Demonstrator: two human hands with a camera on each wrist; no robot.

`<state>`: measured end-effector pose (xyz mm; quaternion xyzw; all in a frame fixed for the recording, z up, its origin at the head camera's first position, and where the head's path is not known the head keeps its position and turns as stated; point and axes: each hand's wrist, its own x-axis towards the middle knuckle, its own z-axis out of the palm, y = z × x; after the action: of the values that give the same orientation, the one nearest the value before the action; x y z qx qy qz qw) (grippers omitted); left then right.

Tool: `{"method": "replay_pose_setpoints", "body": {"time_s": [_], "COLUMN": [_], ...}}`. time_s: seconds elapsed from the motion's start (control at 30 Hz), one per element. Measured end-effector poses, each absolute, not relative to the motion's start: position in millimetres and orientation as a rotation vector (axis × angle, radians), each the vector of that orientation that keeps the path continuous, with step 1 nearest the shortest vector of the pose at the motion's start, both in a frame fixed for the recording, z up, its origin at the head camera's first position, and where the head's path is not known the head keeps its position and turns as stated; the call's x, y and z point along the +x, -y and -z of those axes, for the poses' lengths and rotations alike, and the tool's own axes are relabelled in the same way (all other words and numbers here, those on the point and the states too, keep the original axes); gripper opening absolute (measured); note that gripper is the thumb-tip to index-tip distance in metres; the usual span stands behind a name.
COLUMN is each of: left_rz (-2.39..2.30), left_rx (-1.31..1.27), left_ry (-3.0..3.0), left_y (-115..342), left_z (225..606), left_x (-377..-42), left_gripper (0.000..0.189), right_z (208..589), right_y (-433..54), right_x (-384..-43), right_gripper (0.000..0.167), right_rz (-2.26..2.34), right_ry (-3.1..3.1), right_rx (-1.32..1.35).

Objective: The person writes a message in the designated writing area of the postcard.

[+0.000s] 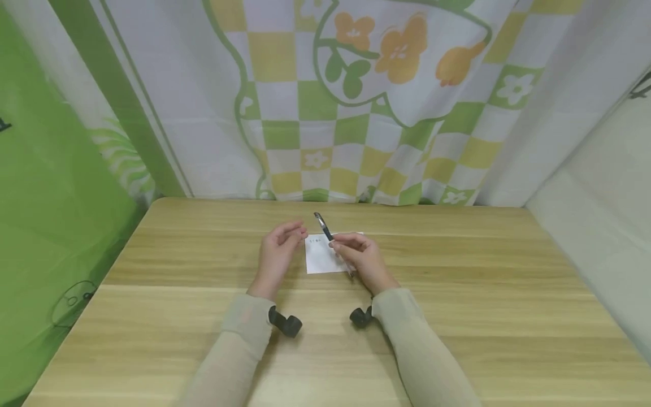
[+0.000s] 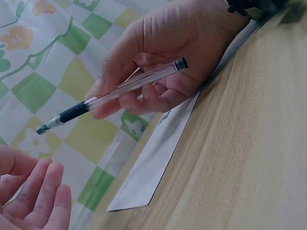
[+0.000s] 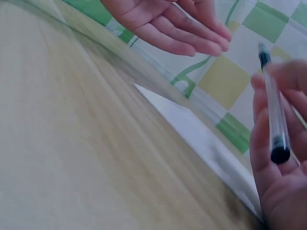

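Between thumb and fingers, my right hand [image 1: 367,261] pinches a pen [image 1: 324,227] with a clear barrel, dark grip and black end plug. The pen slants above a white sheet of paper [image 1: 319,260], its tip pointing up and away to the left in the head view. Small dark marks show near the sheet's upper left corner, and the right hand covers part of its right side. My left hand [image 1: 277,251] is raised just left of the paper, fingers together and loosely bent, nothing visible in it. In the left wrist view, the pen tip lies above the left fingertips [image 2: 56,172].
A wooden table [image 1: 483,294] lies under both hands. Behind its far edge hangs a checked, flowered curtain [image 1: 315,135]. Green cloth [image 1: 51,198] covers the left side, with a thin dark cable [image 1: 71,299] by the table's left edge. Each wrist bears a small black camera [image 1: 291,326].
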<state>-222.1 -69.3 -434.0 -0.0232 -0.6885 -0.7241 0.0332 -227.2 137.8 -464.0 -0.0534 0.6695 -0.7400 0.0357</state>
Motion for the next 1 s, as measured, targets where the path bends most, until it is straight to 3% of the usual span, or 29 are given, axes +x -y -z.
{"method": "replay_pose_setpoints", "body": {"time_s": [0.37,0.53,1.0], "left_rz": [2.282,2.297,2.098], "left_rx": [-0.030,-0.006,-0.058], "left_ry": [2.217,2.231,2.393], "left_y": [69,69,74], "left_z": [439,440,440], "left_x": [-226,-225,-225], "left_gripper": [0.031,0.031,0.033], "right_z": [440,439,429], "right_y": [-158,-170,-187], "right_x": [-234,-239,-237], "right_gripper": [0.032,0.027,0.024], "right_rz": [2.124,1.947,1.529], "right_ry": [-2.293,-2.446,-2.829], "right_rx": [0.076,0.153,0.211]}}
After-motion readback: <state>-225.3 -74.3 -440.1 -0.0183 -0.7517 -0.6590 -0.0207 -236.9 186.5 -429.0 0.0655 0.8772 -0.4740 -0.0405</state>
